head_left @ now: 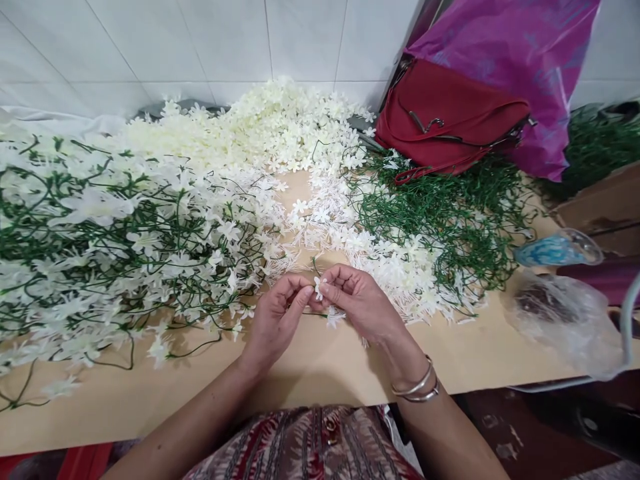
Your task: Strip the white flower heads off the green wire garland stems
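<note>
Both hands meet at near centre of the bench (310,373); left hand (278,317) and right hand (361,301) pinch one small white flower (319,287) between fingertips; thin green stem (316,313) runs left-right beneath; loose flowers (325,220) lie just beyond.

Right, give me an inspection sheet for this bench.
Surface: tan tabletop, bare only near the front edge.
Job's things: small white flower pinched between both hands; green stem beside it.
Clutter: flowered vines, loose white flowers, bare green stems, red handbag, purple plastic bag, clear plastic bag.
Hands: left hand and right hand, fingertips meeting on the flower.
Cables: nothing seen.
Surroundings: white tiled wall.
</note>
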Action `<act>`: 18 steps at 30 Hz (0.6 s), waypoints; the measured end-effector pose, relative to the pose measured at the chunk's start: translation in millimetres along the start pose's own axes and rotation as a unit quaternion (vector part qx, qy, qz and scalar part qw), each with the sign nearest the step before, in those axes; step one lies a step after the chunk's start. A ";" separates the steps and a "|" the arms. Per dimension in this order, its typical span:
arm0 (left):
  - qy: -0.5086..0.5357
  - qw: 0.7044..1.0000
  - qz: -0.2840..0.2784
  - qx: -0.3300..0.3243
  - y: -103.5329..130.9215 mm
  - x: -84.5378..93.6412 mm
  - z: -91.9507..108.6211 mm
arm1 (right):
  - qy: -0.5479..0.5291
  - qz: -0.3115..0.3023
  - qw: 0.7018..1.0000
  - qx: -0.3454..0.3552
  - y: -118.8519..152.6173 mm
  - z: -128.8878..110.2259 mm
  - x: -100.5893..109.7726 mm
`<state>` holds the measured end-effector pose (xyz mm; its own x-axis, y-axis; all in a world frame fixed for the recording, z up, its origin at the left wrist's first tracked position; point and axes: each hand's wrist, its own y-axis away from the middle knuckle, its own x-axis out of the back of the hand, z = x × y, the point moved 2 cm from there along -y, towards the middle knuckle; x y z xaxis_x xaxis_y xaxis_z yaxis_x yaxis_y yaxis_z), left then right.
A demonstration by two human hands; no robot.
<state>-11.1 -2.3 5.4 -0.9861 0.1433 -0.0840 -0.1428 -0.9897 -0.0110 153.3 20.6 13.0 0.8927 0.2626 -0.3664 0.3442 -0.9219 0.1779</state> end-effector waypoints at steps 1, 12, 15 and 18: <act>0.001 1.000 0.000 0.000 -0.1 -0.3 0.8 | -0.002 -0.001 1.000 0.000 -0.2 -0.4 -0.3; -0.031 0.999 0.009 0.006 0.6 1.0 -0.8 | 0.022 -0.001 1.000 -0.018 -0.2 -3.9 -2.2; -0.031 0.999 0.013 0.002 -0.2 1.5 -2.0 | 0.012 -0.002 1.000 -0.016 -2.2 -2.4 -1.9; -0.021 1.000 0.004 0.000 -0.9 -0.4 -1.4 | -0.013 -0.017 1.000 -0.012 -2.7 -1.4 -1.2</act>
<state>-10.4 -1.5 4.0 -0.9900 0.1347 -0.0417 -0.1343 -0.9909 -0.0102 151.7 23.2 14.2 0.8730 0.2858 -0.3953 0.3813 -0.9052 0.1875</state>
